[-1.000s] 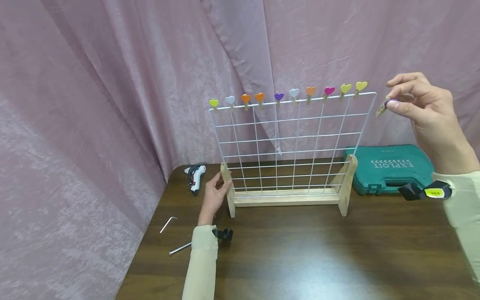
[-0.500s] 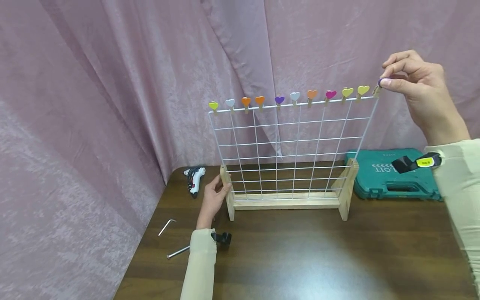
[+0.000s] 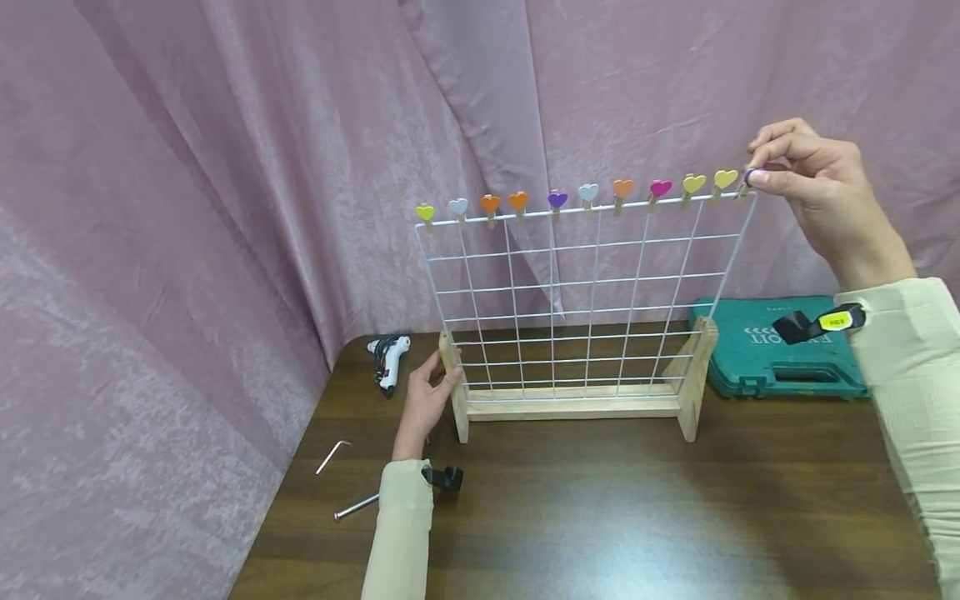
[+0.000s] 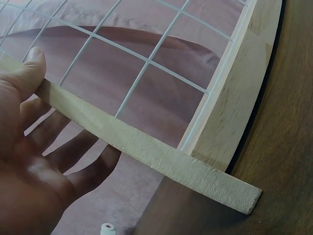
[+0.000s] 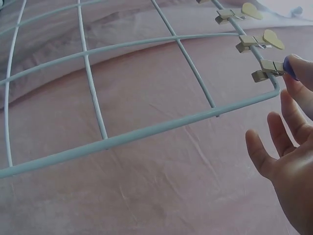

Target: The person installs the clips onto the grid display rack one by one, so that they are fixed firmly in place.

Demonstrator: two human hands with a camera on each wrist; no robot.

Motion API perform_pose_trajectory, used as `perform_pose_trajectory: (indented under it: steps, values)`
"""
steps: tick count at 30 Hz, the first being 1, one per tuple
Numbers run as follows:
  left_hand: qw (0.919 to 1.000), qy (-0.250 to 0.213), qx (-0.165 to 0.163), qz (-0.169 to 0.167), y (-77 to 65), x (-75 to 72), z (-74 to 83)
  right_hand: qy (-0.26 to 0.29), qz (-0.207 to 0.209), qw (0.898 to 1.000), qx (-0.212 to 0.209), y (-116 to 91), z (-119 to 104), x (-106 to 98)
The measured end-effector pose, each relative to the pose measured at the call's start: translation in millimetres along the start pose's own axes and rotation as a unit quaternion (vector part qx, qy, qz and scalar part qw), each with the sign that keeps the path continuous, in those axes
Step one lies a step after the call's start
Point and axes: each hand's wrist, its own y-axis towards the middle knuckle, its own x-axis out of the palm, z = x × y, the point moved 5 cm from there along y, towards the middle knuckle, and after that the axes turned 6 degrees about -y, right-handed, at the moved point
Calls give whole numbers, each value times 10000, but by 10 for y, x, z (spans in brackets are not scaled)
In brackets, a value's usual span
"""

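Note:
A white wire grid [image 3: 536,214] stands upright in a pale wooden stand [image 3: 573,412]. Several heart-topped mini clothespins line its top wire, among them a pink one [image 3: 661,188] and a yellow one [image 3: 725,178]. At the top right corner my right hand [image 3: 828,187] pinches a purple-heart clothespin [image 5: 268,68] between thumb and forefinger. Its jaws straddle the wire beside the yellow one, and the other fingers are spread. Low on the left, my left hand [image 3: 423,404] grips the stand's side upright [image 4: 146,147], thumb on one side and fingers on the other.
Behind the stand's right end lies a green tool case [image 3: 787,367]. A white glue gun [image 3: 390,364], a hex key [image 3: 332,457] and a metal rod [image 3: 356,507], partly under the left sleeve, lie on the brown table [image 3: 600,517]. A pink curtain [image 3: 225,208] hangs behind.
My right hand has carried the purple-heart clothespin up and left from beside the grid onto the top wire at the corner. The left hand keeps its grip on the upright.

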Motion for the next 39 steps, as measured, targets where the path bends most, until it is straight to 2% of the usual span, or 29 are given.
perform_pose_trajectory:
  steps: [4, 14, 22, 30, 32, 33, 37, 39]
  values:
    - [9999, 68, -71, -28, -26, 21, 50, 43, 8, 10000, -32, -6, 10, -21]
    - [9998, 167, 108, 80, -3, -7, 66, -70, -285, 9996, -41, 24, 51, -7]
    - [9995, 251, 129, 161, -23, -68, 59, -272, -655, 9964, 457, -13, 148, 18]
    - [9990, 438, 121, 49, 50, -31, 112, -1001, -297, 9923, 671, -176, 109, -67]
    - [9982, 589, 99, -39, 100, -7, 146, -1702, -193, 9820, 801, -283, 88, -127]
    - [9973, 720, 86, -86, 128, 5, 161, -2092, -175, 9737, 888, -343, 84, -158]
    - [9943, 1001, -110, -348, 259, 28, 154, -3765, -315, 9198, 1057, -572, 87, -254]
    - [9914, 1222, -230, -418, 320, 16, 126, -4104, -455, 9061, 915, -651, 105, -269]
